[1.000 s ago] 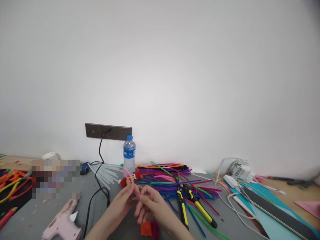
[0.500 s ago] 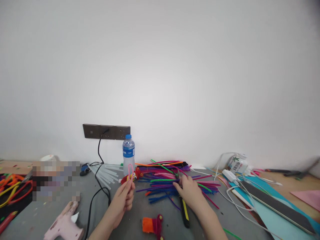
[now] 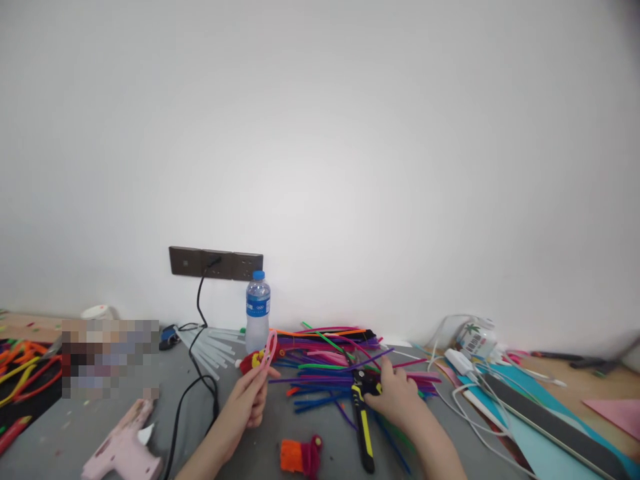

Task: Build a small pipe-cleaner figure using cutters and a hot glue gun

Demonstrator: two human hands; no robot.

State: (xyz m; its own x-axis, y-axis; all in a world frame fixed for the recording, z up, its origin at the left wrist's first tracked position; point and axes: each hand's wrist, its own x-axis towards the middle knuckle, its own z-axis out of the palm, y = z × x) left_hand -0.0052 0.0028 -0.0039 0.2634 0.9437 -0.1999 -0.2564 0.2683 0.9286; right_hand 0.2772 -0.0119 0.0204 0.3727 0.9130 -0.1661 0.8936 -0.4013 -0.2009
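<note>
My left hand [image 3: 250, 395] is closed, pinching a pink pipe cleaner [image 3: 271, 347] bent into a narrow upright loop. My right hand [image 3: 397, 392] is over the right side of the pipe cleaner pile [image 3: 320, 380], its thumb and fingers closed around one handle of the black-and-yellow pliers [image 3: 363, 427]. The pliers' handles are spread, and their other handle points toward me. Blue strands stick out below this hand. A red and yellow fuzzy figure [image 3: 254, 361] is behind my left hand. An orange and magenta fuzzy piece [image 3: 300, 456] lies between my forearms.
A water bottle [image 3: 258, 313] stands by the wall, beside clear glue sticks [image 3: 213, 347]. A pink glue gun [image 3: 125, 447] is at front left, near a black cord [image 3: 175, 427]. White cables [image 3: 473, 407], coloured paper and a dark slab [image 3: 550, 423] lie on the right.
My right hand has shifted slightly right, and the pliers have slid toward me, so their pivot now shows. The pink loop in my left hand has moved a little right and tilted.
</note>
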